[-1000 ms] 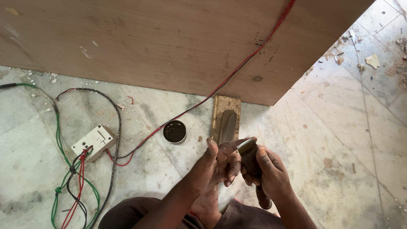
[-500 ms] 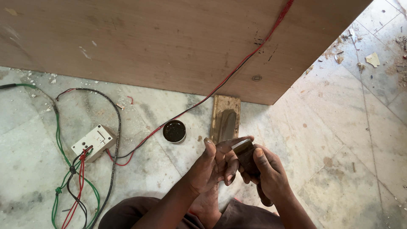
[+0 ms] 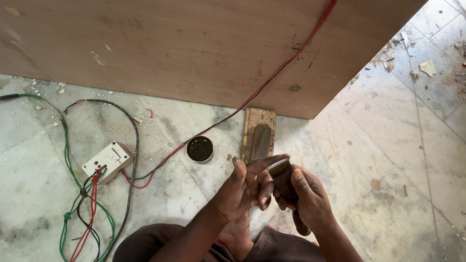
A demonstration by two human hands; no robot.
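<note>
**Both hands closed about a small dark block, held above the floor**

Change noted: half a second ago the block lay tilted between the hands; it now stands more upright, the right thumb shifted onto its face. The hands have barely moved from their place over the floor. In my judgement the piece is being turned for handling or checking, not set down.

Right hand (image 3: 310, 201): fingers curled shut around the block (image 3: 283, 178), thumb pressed on its front. Left hand (image 3: 245, 187): fingers partly bent, tips touching the block's pale upper edge, thumb raised clear. The block is thus held by both hands, off the floor, just above the person's knees.

Just beyond the hands, a flat sharpening stone (image 3: 258, 136) lies on the marble floor (image 3: 388, 160). Beside it to the left sits a round dark tin (image 3: 200, 148). Further left, a white switch box (image 3: 107, 160) with red, green and black wires (image 3: 73, 194). Farthest, a plywood board (image 3: 194, 48) with a red cable (image 3: 272, 77) across it.
</note>
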